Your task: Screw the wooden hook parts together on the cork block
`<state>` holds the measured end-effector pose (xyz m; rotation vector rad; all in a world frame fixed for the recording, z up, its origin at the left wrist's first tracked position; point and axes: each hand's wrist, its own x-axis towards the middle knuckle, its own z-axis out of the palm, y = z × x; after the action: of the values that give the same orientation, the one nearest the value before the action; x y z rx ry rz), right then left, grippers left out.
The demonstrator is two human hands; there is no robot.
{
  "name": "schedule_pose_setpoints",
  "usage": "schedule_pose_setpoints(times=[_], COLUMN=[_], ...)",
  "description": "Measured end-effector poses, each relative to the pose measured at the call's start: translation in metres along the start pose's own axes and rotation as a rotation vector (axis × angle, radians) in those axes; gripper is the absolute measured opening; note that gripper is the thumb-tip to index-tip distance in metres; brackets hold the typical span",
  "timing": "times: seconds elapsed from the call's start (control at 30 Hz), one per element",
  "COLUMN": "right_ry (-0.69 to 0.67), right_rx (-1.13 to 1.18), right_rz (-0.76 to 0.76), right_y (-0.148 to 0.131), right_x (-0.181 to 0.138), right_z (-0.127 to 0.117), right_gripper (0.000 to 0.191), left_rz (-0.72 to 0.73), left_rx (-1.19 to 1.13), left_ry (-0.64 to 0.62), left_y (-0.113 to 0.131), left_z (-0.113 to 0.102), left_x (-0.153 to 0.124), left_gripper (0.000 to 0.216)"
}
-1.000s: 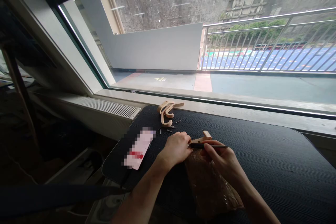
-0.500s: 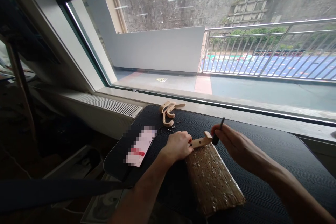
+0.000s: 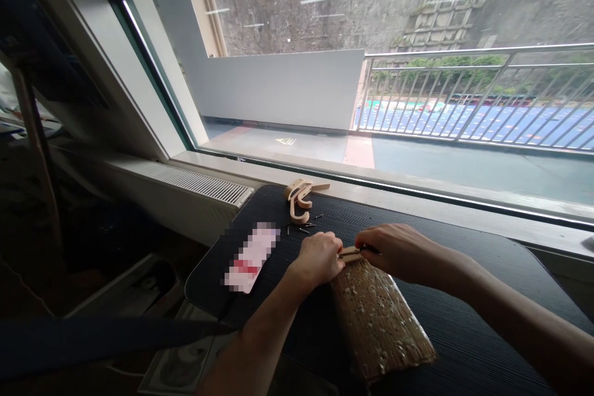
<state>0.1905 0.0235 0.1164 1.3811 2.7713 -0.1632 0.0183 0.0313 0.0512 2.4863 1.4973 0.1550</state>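
My left hand (image 3: 320, 257) is closed on the left end of a pale wooden hook (image 3: 351, 254), at the far edge of a brown, rough, pitted block (image 3: 383, 322). From the right, my right hand (image 3: 401, 250) grips a slim dark tool (image 3: 371, 250) that looks like a screwdriver. Its tip lies at the hook, though I cannot tell whether it sits in a screw. The fingers hide the hook's curved end. Beyond my left hand, more wooden hooks (image 3: 299, 216) lie in a pile, with several small screws (image 3: 310, 225) scattered beside them.
A pink and white item, blurred out (image 3: 253, 260), lies on the black table (image 3: 482, 260) to the left. Along the far side run a window sill (image 3: 417, 195) and the window. A white radiator (image 3: 204, 185) stands left of the table.
My right hand has moved left and turned over the hook, and the dark tool has swung from upright to nearly level. My left hand stays on the hook.
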Motion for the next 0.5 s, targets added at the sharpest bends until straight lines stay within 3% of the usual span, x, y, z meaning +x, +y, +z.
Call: schedule_pose_setpoints(times=[0.5], right_ry=[-0.094], right_rx=[-0.161], right_rz=[-0.087], right_y=[-0.015], right_x=[0.019], right_z=[-0.020], right_gripper=[0.019], left_rz=[0.029], left_rx=[-0.009], left_ry=[0.048], left_y=[-0.004], left_z=[0.007], left_x=[0.000], left_gripper=[0.023])
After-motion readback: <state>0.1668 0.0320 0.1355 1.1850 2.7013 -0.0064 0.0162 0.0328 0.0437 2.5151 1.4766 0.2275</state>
